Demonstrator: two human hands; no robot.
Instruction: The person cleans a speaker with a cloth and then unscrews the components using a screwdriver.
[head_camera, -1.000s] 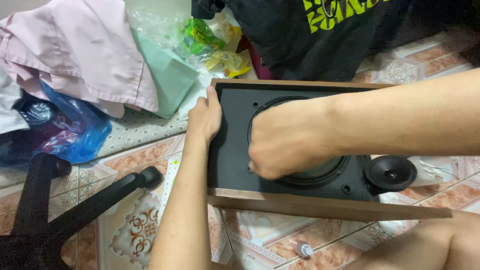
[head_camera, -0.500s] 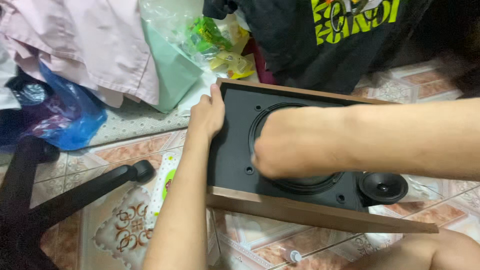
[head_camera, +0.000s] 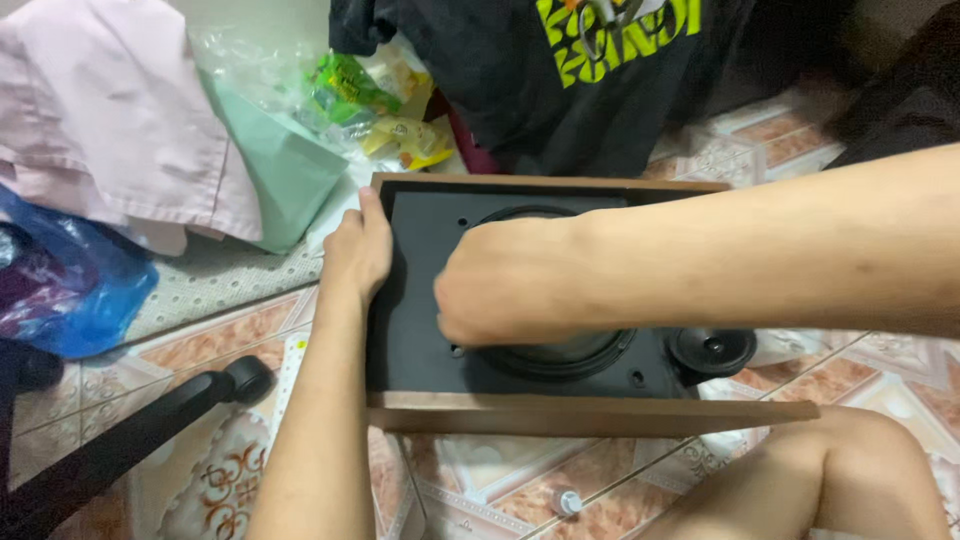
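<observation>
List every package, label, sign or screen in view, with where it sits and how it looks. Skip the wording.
Clear plastic bag: top, left of centre, crumpled, over a pale green box.
Snack packets: beside that bag, above the speaker cabinet, crinkled green and yellow.
Blue plastic bag: left edge, on the floor, shiny and bunched.
Printed lettering: top centre, yellow-green on a black shirt.
No screens or signs.

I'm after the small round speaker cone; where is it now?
In the head view the small cone sits at the right end of the black speaker panel, beside the large cone, below the right forearm.
</observation>
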